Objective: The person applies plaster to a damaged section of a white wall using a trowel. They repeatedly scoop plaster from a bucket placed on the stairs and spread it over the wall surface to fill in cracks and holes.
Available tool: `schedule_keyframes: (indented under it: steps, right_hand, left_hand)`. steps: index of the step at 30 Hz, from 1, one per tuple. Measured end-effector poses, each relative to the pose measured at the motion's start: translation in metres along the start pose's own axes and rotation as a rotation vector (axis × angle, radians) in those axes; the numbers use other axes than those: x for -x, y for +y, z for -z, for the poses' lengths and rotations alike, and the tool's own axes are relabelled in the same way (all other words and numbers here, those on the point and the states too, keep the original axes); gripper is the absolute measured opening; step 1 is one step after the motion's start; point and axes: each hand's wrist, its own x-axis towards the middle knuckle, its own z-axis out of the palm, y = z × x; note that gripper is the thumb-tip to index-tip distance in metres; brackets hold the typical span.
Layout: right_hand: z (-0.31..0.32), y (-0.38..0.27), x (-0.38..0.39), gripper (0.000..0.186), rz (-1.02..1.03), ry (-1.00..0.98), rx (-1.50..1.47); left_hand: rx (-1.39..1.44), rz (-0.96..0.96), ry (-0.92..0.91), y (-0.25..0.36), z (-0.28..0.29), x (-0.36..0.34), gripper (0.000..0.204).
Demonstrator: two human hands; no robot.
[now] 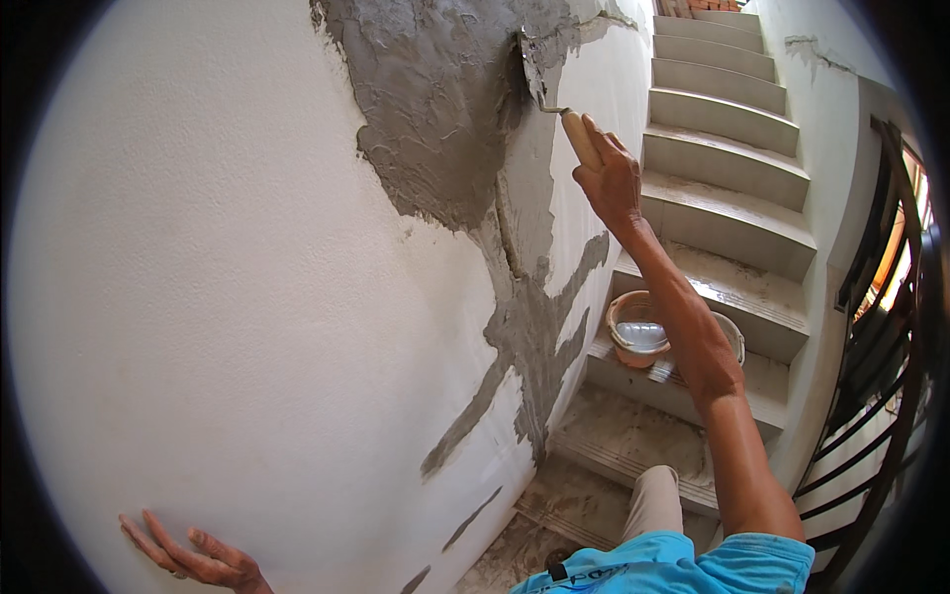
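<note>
My right hand (611, 173) grips the wooden handle of a metal trowel (529, 69), raised with its blade against the upper wall at the edge of a rough patch of wet grey plaster (426, 119). Below the trowel the grey plaster narrows along a crack (508, 238) and spreads into streaks lower on the white wall (218, 267). My left hand (198, 554) is low at the left on that white wall, its fingers apart and holding nothing.
Pale stair steps (722, 168) rise on the right of the wall. An orange bucket (628, 351) with a clear container inside and a second, paler bucket (734, 337) stand on a step. A dark curved railing (896, 436) runs along the far right. My bent knee (653, 495) is below.
</note>
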Motion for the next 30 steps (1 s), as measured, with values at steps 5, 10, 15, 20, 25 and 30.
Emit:
schedule_keyframes:
  steps: [5, 10, 15, 20, 25, 30]
  right_hand:
    - [0.005, 0.009, 0.033, 0.079, 0.056, -0.062, -0.055]
    - [0.029, 0.004, 0.07, 0.079, -0.009, -0.165, -0.177]
    - [0.023, 0.0, 0.067, 0.077, -0.022, -0.077, -0.176]
    - [0.01, -0.007, 0.066, 0.079, 0.008, -0.059, -0.036]
    - [-0.004, -0.03, 0.11, 0.082, 0.072, -0.054, 0.021]
    - [0.009, -0.05, 0.134, 0.083, 0.018, -0.111, 0.004]
  left_hand:
    - [-0.042, -0.006, -0.005, 0.0, 0.0, 0.003, 0.052]
    - [-0.015, -0.011, 0.008, 0.0, 0.002, -0.002, 0.052]
    - [-0.023, -0.01, -0.013, -0.002, 0.0, 0.001, 0.053]
    - [-0.046, 0.007, -0.058, -0.005, 0.002, 0.005, 0.052]
    - [-0.068, 0.007, -0.061, -0.005, 0.002, 0.006, 0.053]
    - [-0.024, 0.009, -0.052, -0.007, 0.0, 0.006, 0.052]
